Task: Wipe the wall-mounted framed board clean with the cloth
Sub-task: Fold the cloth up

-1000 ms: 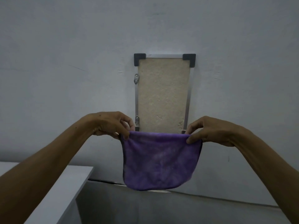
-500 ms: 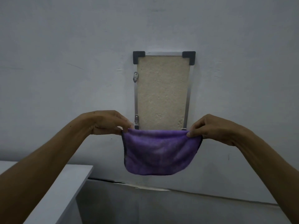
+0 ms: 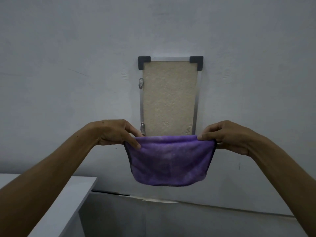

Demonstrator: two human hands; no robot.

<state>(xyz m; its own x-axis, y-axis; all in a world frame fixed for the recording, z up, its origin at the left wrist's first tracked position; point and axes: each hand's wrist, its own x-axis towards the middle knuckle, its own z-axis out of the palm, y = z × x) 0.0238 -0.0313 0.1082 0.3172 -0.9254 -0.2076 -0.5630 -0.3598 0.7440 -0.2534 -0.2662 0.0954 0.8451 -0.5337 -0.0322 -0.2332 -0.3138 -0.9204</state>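
Note:
A tall beige board [image 3: 169,98] in a thin metal frame with dark corner caps hangs on the grey wall. A folded purple cloth [image 3: 169,161] is stretched in front of the board's bottom edge and hides that edge. My left hand [image 3: 116,132] pinches the cloth's upper left corner. My right hand [image 3: 229,135] pinches its upper right corner. The cloth sags below both hands in a rounded fold.
A white tabletop [image 3: 68,199] juts in at the lower left, its edge below my left forearm. Two small metal brackets [image 3: 141,82] sit on the frame's left side. A dark crack runs along the wall below the cloth.
The cloth has been folded shorter, its hanging part drawn up, and both hands have spread slightly apart while staying at the board's lower edge.

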